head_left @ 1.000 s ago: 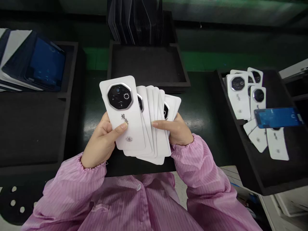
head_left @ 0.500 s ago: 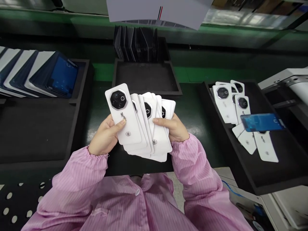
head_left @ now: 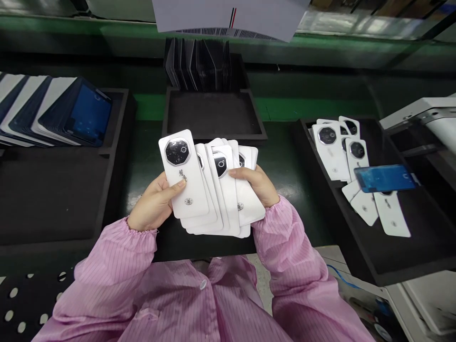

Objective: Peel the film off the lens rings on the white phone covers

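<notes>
Fanned out between my two hands is a bunch of white phone back covers [head_left: 190, 190], each with a dark octagonal camera print near its top and small black marks below. My left hand [head_left: 151, 202] is closed on the left end of the fan, its thumb lying on the front cover. At the right end my right hand [head_left: 258, 185] pinches the covers, thumb across the front below a camera print. Fingers of both hands are mostly hidden behind the covers. The fan is held above the dark green table [head_left: 171, 247].
A black tray [head_left: 121, 123] at left holds a leaning row of white and blue sheets [head_left: 89, 114]. Ahead, another black tray [head_left: 213, 135] carries upright dark sheets [head_left: 199, 64]. In the right tray [head_left: 356, 247], loose white covers [head_left: 333, 152] lie under a blue-screened panel [head_left: 386, 178].
The covers at the right of the fan have spread apart, with one tilting further right. My right thumb has shifted slightly up. The whole view has moved a little.
</notes>
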{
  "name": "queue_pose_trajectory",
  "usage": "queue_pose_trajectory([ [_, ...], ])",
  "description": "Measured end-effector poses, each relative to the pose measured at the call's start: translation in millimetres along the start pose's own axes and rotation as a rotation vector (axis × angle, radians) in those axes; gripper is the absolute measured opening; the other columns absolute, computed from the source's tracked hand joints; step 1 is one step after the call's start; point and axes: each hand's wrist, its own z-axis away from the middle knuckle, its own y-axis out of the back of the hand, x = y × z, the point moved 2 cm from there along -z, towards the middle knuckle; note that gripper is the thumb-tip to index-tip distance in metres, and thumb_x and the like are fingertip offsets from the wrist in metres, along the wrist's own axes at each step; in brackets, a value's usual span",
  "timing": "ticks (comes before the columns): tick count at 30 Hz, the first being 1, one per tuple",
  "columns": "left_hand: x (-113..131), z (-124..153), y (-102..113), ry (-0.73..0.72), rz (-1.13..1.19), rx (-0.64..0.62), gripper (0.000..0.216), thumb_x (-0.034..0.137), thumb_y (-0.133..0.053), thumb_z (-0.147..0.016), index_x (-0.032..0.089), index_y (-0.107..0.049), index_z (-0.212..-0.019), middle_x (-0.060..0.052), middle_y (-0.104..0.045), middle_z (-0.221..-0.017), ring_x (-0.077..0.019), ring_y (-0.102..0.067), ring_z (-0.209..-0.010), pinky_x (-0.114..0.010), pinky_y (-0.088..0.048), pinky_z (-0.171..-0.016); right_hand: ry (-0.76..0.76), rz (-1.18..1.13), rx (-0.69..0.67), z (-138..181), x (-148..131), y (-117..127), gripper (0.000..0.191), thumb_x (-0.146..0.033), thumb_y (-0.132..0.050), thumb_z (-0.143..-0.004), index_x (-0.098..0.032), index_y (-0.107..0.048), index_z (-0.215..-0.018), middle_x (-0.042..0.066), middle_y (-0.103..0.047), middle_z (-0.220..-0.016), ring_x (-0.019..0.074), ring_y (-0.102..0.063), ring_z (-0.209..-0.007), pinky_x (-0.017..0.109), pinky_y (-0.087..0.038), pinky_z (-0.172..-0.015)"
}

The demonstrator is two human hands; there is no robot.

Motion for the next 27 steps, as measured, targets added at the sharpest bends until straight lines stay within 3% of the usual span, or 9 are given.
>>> queue_pose_trajectory([
  [7, -11.3, -3.1, -3.0, -0.108, -0.054, -0.047, 0.041, 0.024, -0.061, -0.083, 0.019, -0.051, -0.122, -0.01, -0.058, -0.128, -0.0277, -0.055, -0.115, -0.042, -0.049, -0.094, 0.058, 0.056, -0.094, -8.0, 18.4, -11.4, 0.043, -0.024, -0.071, -0.071, -0.02, -0.057, -0.111, 0.004, -0.069, -0.102, 0.0289, -0.064, -0.099, 0.048, -0.052, -0.088],
  [12, -24.4, -1.7, -0.9, -0.453, -0.265, -0.035, 0.047, 0.027, -0.062, -0.082, 0.022, -0.044, -0.125, -0.009, -0.052, -0.133, -0.0241, -0.047, -0.123, -0.039, -0.038, -0.104, 0.52, 0.446, -0.089, -2.1, 18.4, -21.1, 0.061, -0.021, -0.078, -0.063, -0.023, -0.053, -0.119, 0.006, -0.058, -0.125, 0.027, -0.049, -0.122, 0.045, -0.032, -0.109],
  [14, -27.0, -0.6, 1.3, -0.573, -0.349, -0.063, 0.049, 0.029, -0.061, -0.082, 0.023, -0.041, -0.128, -0.009, -0.049, -0.135, -0.0241, -0.044, -0.126, -0.039, -0.035, -0.106, 0.627, 0.534, -0.109, 3.6, 16.8, -24.5, 0.069, -0.023, -0.078, -0.063, -0.024, -0.048, -0.125, 0.006, -0.055, -0.129, 0.0258, -0.047, -0.124, 0.044, -0.029, -0.111],
  [18, -31.7, -4.1, 5.6, -0.614, -0.422, -0.136, 0.066, 0.029, -0.066, -0.078, 0.027, -0.033, -0.135, -0.009, -0.039, -0.142, -0.0261, -0.036, -0.131, -0.041, -0.03, -0.109, 0.552, 0.531, -0.207, 7.9, 20.8, -29.8, 0.068, -0.026, -0.077, -0.064, -0.022, -0.048, -0.125, 0.008, -0.055, -0.128, 0.0256, -0.051, -0.119, 0.045, -0.035, -0.106],
  [20, -35.5, -8.1, 5.8, -0.591, -0.464, -0.174, 0.069, 0.029, -0.068, -0.075, 0.025, -0.033, -0.135, -0.01, -0.042, -0.139, -0.028, -0.038, -0.13, -0.043, -0.03, -0.108, 0.492, 0.571, -0.221, 7.0, 27.5, -29.3, 0.063, -0.025, -0.077, -0.063, -0.02, -0.053, -0.12, 0.009, -0.055, -0.128, 0.0269, -0.052, -0.118, 0.046, -0.036, -0.105],
  [22, -39.7, -11.8, 4.9, -0.579, -0.486, -0.203, 0.069, 0.03, -0.071, -0.072, 0.022, -0.038, -0.132, -0.012, -0.049, -0.133, -0.0302, -0.044, -0.124, -0.044, -0.033, -0.105, 0.484, 0.596, -0.158, 5.8, 36.4, -24.2, 0.059, -0.024, -0.079, -0.06, -0.018, -0.057, -0.114, 0.009, -0.061, -0.12, 0.0285, -0.057, -0.111, 0.047, -0.04, -0.101],
  [27, -45.8, -15.4, 2.1, -0.577, -0.485, -0.248, 0.071, 0.029, -0.076, -0.066, 0.02, -0.043, -0.128, -0.014, -0.053, -0.128, -0.0319, -0.049, -0.119, -0.045, -0.037, -0.101, 0.659, 0.575, 0.201, 4.1, 59.0, -5.4, 0.059, -0.028, -0.085, -0.048, -0.017, -0.062, -0.101, 0.007, -0.067, -0.101, 0.0307, -0.061, -0.099, 0.048, -0.044, -0.095],
])
